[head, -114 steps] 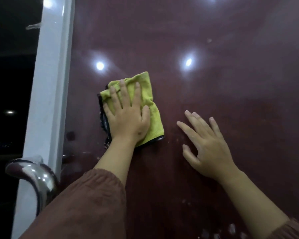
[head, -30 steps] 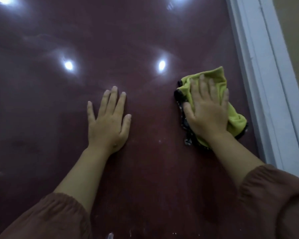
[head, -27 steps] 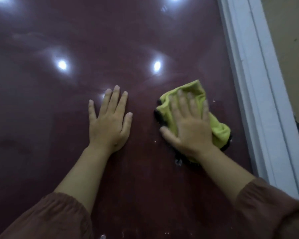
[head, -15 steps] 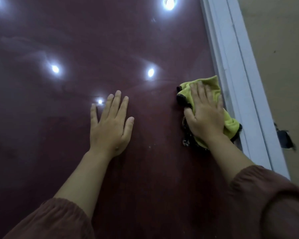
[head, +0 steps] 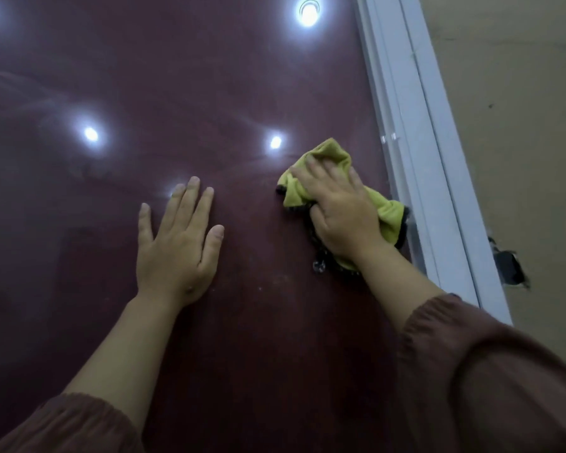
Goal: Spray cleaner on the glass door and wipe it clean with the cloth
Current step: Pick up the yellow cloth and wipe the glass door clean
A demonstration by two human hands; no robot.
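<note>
Left hand (head: 177,243) flat, palm down, 4 fingers together pointing up, thumb out to the side. Right hand (head: 337,210) palm down, fingers spread and slightly curled, blurred at the tips. Both forearms bare, brown sleeves (head: 471,371) bunched near the elbows.

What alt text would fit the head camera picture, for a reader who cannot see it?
A right hand presses a yellow cloth against a dark glass door, close to its white frame. The left hand lies flat and open on the glass.

right hand (head: 337,214) covers cloth (head: 386,212) middle; fingers (head: 311,168) blurred; glass door (head: 209,76) cut off left
</note>
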